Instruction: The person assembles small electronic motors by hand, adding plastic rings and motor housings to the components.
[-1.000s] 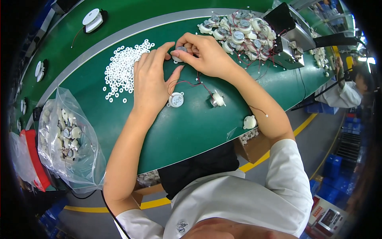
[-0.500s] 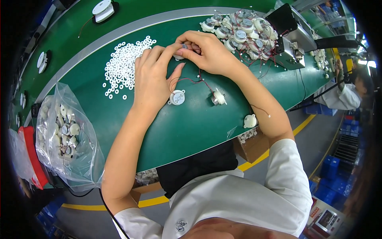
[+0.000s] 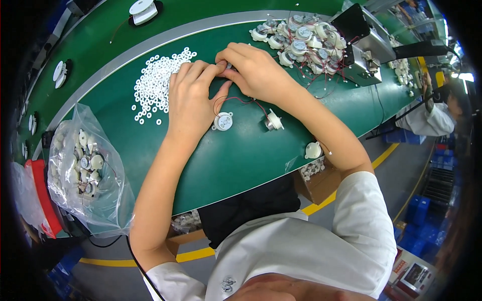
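My left hand (image 3: 193,93) and my right hand (image 3: 256,70) meet over the green table, their fingertips together at a small round motor (image 3: 229,65) that they mostly cover. My right thumb and fingers pinch it; my left index finger reaches onto it while my left thumb stands apart below. Just under my left thumb lies a white geared motor (image 3: 223,121) with red and dark wires. Another motor (image 3: 273,120) rests on its side to the right. A third white motor (image 3: 313,150) sits at the near table edge, beside my right forearm.
White ring washers (image 3: 158,83) lie heaped left of my hands. A pile of wired motors (image 3: 301,42) is at the far right, beside a metal machine (image 3: 362,62). A clear bag (image 3: 90,170) of motors stands left. Beyond the rail, a green conveyor (image 3: 186,11) carries white spools (image 3: 143,11).
My right hand has closed in over the small motor, hiding more of it. The spools on the conveyor have moved along to the right. The motors on the table stay where they lie.
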Available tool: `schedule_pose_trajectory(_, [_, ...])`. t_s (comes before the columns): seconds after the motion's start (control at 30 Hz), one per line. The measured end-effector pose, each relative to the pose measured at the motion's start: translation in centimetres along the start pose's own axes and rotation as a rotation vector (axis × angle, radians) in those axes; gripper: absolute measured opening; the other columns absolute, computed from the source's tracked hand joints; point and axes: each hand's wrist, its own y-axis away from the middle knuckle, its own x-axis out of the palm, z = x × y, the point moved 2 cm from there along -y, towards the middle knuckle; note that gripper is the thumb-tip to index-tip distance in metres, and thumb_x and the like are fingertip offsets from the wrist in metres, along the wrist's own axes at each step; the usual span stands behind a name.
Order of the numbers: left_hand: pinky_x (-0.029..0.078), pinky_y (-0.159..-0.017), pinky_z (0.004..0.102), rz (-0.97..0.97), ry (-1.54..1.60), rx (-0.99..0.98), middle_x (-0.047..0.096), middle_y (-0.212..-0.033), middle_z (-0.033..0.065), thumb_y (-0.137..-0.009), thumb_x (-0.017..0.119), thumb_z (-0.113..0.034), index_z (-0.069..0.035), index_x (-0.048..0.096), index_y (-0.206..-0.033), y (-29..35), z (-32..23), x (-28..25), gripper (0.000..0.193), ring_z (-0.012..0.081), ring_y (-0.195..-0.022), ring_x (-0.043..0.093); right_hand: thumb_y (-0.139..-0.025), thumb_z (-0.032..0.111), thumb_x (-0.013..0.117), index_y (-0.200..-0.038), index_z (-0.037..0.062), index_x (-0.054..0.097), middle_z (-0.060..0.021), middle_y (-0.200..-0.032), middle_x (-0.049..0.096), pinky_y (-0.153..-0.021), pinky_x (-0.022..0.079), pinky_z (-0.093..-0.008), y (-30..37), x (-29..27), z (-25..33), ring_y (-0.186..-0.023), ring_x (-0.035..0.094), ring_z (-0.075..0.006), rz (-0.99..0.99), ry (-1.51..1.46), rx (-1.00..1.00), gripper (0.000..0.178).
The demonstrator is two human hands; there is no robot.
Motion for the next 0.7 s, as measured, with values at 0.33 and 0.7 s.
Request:
schedule_pose_trajectory(0.33, [0.044, -0.083, 0.0393, -0.009, 0.029, -0.015, 0.066, -0.095, 0.005, -0.083, 0.075, -0.006, -0.01, 0.071, -0.127, 0.0, 0.1, -0.5, 0.045, 0.0266, -0.093, 0.062, -0.095, 0.017, 0.073, -0.109, 0.0042, 0.066, -0.014, -0.101, 0.067, -0.083, 0.054, -0.0478, -1.2, -1.7, -1.7, -0.097, 0.067, -0.0383, 0.084, 0.246, 0.086, 0.021])
schedule_pose_trajectory(0.7, [0.044, -0.083, 0.04, -0.022, 0.076, -0.037, 0.065, -0.093, 0.0045, -0.083, 0.069, -0.004, -0.012, 0.068, -0.131, 0.0, 0.5, -0.3, 0.048, 0.0251, -0.093, 0.061, -0.088, 0.028, 0.081, -0.107, 0.0125, 0.076, -0.0055, -0.104, 0.067, -0.095, 0.046, -0.0417, -1.1, -7.6, -3.3, -0.11, 0.061, -0.0254, 0.237, 0.721, -0.005, 0.025])
